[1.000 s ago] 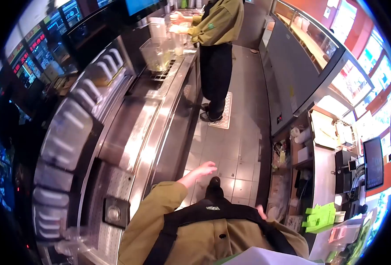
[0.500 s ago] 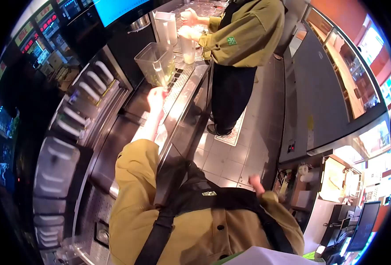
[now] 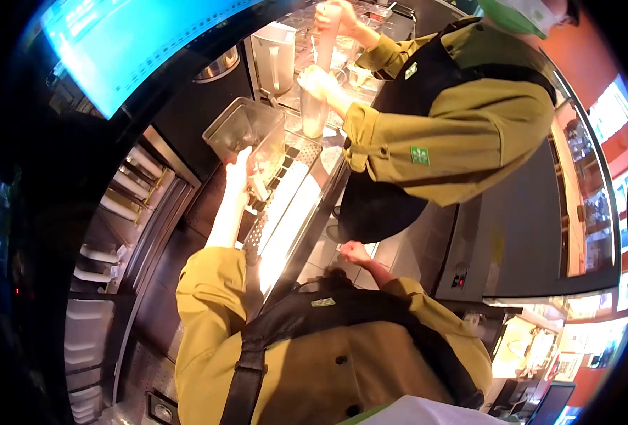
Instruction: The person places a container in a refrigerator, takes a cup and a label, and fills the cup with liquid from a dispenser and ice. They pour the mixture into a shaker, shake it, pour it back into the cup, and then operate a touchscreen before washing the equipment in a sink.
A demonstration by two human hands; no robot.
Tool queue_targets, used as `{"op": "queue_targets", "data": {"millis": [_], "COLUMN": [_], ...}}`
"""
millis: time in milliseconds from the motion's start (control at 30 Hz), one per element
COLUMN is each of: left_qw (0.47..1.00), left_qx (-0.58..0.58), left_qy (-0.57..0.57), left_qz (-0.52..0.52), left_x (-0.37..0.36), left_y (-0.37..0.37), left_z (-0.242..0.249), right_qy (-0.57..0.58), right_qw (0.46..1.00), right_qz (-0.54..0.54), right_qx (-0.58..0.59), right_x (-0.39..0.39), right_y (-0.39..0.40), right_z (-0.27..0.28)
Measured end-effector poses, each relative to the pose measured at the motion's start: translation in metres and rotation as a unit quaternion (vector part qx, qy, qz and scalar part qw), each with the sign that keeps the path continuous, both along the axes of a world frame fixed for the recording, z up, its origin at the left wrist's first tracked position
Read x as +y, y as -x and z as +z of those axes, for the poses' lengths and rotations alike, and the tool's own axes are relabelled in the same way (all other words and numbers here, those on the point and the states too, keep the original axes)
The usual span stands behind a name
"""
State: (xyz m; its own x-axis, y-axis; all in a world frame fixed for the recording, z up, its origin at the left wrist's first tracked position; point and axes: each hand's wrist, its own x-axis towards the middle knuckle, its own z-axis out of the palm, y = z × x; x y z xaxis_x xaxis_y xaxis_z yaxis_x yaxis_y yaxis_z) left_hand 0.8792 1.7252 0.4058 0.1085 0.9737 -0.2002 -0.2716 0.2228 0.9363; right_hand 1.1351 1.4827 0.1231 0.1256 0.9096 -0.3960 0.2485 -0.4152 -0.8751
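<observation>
A clear square pitcher (image 3: 232, 119) stands at the metal counter's edge, bits of residue on its inner walls. My left hand (image 3: 237, 177) is at its near side, thumb raised along the wall and fingers about the handle; the exact grip is partly hidden. My right hand (image 3: 355, 253) hangs in front of my apron, fingers curled in, with nothing visible in it. Beyond the pitcher, a co-worker's hand (image 3: 319, 83) holds a tall clear cup (image 3: 314, 119) with pale contents at the bottom. The co-worker's other hand (image 3: 335, 18) is above, around a similar clear vessel.
A white pitcher (image 3: 274, 60) stands behind, near a metal container (image 3: 218, 65). The co-worker (image 3: 463, 120) stands close at front right. A perforated drip tray (image 3: 286, 177) runs along the counter. Handled containers (image 3: 133, 180) line the left, and a screen (image 3: 137, 42) hangs above them.
My view has moved closer to the counter and the co-worker. My left hand has gone from below the pitcher up to its handle side. My right hand has come forward and inward.
</observation>
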Motion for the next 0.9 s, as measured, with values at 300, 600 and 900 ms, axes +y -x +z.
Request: {"op": "queue_targets", "data": {"millis": [300,600,900], "left_qw": [0.994,0.974,0.921], "left_qx": [0.017,0.096,0.056], "left_qy": [0.003,0.020,0.081], "left_qz": [0.109,0.203,0.376], "left_x": [-0.071,-0.212,-0.396], "left_y": [0.011,0.006,0.033], "left_z": [0.011,0.061,0.086], "right_qy": [-0.115,0.078,0.154], "right_qw": [0.934,0.908,0.894], "right_qz": [0.315,0.410,0.417], "right_qx": [-0.120,0.024,0.045], "right_x": [0.044,0.097,0.088], "right_y": [-0.066,-0.054,0.049], "right_z": [-0.033,-0.017,0.016]}}
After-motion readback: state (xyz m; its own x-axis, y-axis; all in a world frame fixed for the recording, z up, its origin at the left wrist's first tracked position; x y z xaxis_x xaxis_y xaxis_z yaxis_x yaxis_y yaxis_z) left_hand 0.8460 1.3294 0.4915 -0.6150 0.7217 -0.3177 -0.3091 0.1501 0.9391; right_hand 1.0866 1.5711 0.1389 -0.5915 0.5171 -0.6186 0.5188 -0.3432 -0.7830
